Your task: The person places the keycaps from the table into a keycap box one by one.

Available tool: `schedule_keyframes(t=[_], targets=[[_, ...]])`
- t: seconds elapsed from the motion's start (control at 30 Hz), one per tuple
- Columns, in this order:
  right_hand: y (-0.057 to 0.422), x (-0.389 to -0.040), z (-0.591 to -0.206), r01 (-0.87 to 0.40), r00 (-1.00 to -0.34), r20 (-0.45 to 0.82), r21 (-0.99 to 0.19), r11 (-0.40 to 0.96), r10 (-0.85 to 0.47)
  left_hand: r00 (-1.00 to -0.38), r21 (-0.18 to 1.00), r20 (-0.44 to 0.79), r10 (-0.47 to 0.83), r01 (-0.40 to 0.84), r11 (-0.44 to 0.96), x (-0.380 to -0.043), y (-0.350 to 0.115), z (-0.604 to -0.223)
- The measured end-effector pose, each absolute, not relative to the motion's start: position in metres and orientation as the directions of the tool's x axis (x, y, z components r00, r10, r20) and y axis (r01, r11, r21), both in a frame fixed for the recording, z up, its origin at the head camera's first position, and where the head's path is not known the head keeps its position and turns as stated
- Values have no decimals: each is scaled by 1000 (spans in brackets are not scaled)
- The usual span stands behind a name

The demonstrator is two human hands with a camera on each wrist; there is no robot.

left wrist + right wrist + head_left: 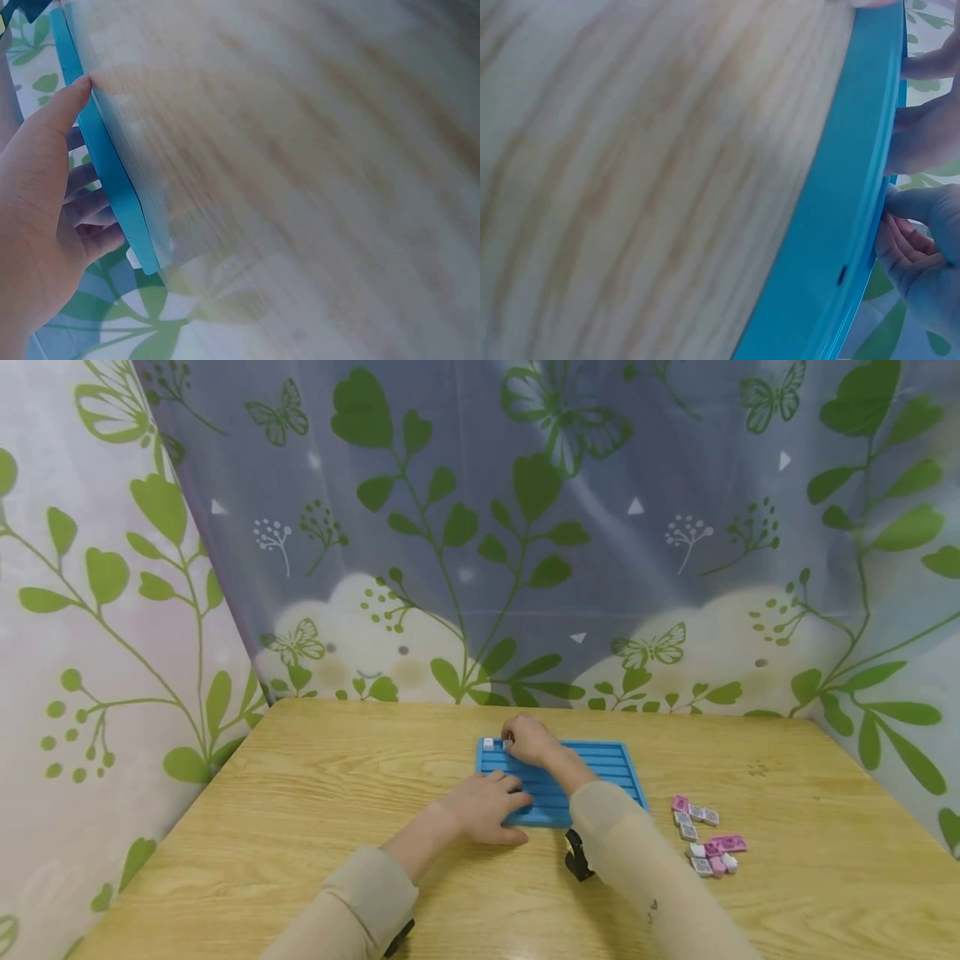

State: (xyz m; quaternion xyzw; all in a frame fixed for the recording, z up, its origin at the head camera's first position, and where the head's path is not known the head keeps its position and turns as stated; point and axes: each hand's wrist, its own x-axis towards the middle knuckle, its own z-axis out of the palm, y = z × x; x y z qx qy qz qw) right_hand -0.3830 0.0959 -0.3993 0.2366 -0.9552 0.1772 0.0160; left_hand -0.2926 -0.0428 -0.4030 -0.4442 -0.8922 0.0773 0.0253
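Observation:
A blue ridged tray (551,817) lies on the table. My right hand (531,742) reaches to its far edge and pinches a small white tile (507,745) at the top row; the fingers partly hide it. Just left of that, another white tile (488,744) sits in the tray's far left corner. My left hand (487,806) rests over the tray's near left part, fingers spread on the ridges and thumb by the near edge. In the left wrist view, the thumb of the left hand (37,180) touches the tray's blue side (112,172).
Right of the tray, several white and pink tiles (688,832) lie loose on the wooden table (337,777). A second cluster, with a longer pink tile (727,843), lies nearer. A patterned curtain (465,527) hangs behind the table.

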Motion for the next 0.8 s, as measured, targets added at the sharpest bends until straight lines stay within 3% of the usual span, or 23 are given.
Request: schedule_keyframes(t=[0.43,0.8], targets=[[91,-384,-401,-404,-911,102,-416,815,-399,-616,-149,-42,787,783,605,-291,-43,-403],[87,-384,-400,-400,-913,98,-417,816,-397,-619,-149,-28,785,779,609,-293,-42,-405]])
